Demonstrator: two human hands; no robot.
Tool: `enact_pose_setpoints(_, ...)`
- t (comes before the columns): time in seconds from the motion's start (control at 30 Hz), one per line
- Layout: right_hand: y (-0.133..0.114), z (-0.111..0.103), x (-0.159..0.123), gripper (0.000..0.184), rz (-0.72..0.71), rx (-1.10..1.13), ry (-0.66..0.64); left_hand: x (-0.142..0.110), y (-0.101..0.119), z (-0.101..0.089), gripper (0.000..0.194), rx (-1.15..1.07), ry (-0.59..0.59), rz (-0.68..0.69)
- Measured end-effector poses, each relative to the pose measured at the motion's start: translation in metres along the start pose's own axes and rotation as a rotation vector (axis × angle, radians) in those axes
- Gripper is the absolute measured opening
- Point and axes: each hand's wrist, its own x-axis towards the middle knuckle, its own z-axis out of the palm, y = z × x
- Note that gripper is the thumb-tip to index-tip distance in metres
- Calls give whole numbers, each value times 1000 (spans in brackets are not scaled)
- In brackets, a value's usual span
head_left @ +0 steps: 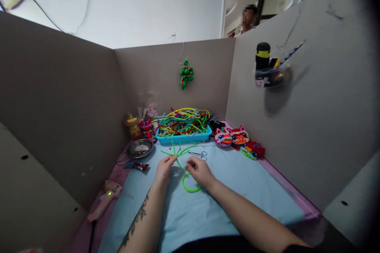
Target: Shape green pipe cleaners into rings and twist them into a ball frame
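Between the thumb and fingers of my left hand (165,169) is a bunch of bright green pipe cleaners (177,152), joined at one point with their ends fanning outward. My right hand (200,170) is just to the right with its fingers curled together; whether it grips a strand is too small to tell. A green pipe cleaner ring (190,191) lies on the cloth below my right hand, partly behind it. Small scissors (199,154) rest on the cloth just beyond the right hand.
A blue tray (184,139) heaped with coloured pipe cleaners stands at the back. Fuzzy animal-face pieces (231,137) sit right of it. On the left are a metal dish (139,149) and a pink glue gun (105,201). Grey panels enclose the table; a person (248,19) appears beyond.
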Motion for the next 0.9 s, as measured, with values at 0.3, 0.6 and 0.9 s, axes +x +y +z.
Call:
enact_pose_setpoints(0.3, 22, -3, 17, 30, 366, 516, 100, -8, 0, 9, 26, 73, -341, -23)
enact_pose_setpoints(0.6, 14, 0, 15, 24, 516, 752, -36, -9, -1, 12, 33, 39, -353, -7)
enact_pose_setpoints(0.9, 18, 12, 24, 24, 669, 1268, 206, -24, 5, 30, 45, -125, -447, -70)
